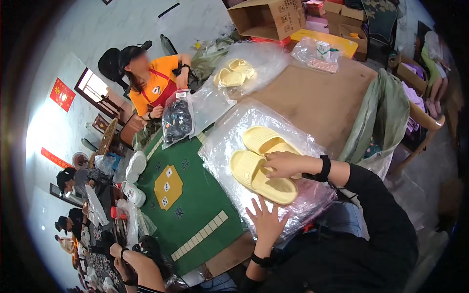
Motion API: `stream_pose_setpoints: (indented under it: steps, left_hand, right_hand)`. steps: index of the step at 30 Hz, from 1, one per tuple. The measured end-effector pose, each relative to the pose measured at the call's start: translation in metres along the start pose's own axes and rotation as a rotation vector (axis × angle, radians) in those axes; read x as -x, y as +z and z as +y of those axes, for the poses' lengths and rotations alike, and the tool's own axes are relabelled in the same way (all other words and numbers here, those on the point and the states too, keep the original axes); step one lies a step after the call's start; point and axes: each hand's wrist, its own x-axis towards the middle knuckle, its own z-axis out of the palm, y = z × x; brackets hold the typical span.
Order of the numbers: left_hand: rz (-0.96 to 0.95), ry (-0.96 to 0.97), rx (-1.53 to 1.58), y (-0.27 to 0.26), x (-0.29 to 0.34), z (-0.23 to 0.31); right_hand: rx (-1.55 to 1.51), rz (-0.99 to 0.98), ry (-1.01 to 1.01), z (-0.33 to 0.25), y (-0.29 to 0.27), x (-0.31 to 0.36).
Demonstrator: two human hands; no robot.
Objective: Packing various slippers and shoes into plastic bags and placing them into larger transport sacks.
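Note:
A pair of pale yellow slide slippers lies side by side on a stack of clear plastic bags [220, 141], the near slipper [281, 188] in front of the far slipper [259, 138]. My right hand [286, 164] is over the pair, its fingers curled at the straps where the two meet, closed on the slippers; part of the grip is hidden. Just below the near slipper, my left hand [267, 223] lies open on the plastic with its fingers spread, holding nothing. Dark bands circle both my wrists.
A green game mat [195, 215] with a row of tiles [200, 235] adjoins the bags. Opposite, a person in orange [163, 73] is beside a bagged dark item [178, 119] and more yellow slippers [234, 75]. Another person's arms [141, 263] reach in at lower left. A cardboard box [266, 19] stands beyond.

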Motion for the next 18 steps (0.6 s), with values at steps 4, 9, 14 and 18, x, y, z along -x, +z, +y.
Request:
stream_pose_setpoints:
  steps: [4,9,14,18]
  left_hand:
    - [0.025,0.007,-0.012,0.007,0.002,0.003]
    - [0.087,0.014,-0.044,0.02,0.004,0.003]
    - [0.107,0.006,-0.02,0.02,0.008,0.003]
    - [0.093,0.026,-0.018,0.022,0.01,-0.001]
  right_hand:
    - [0.131,0.018,0.028,-0.012,0.005,0.012]
    - [0.214,0.026,0.018,-0.021,0.014,0.018]
    - [0.187,0.107,0.005,-0.016,0.032,0.02]
    - [0.173,0.12,-0.014,-0.016,0.032,0.022]
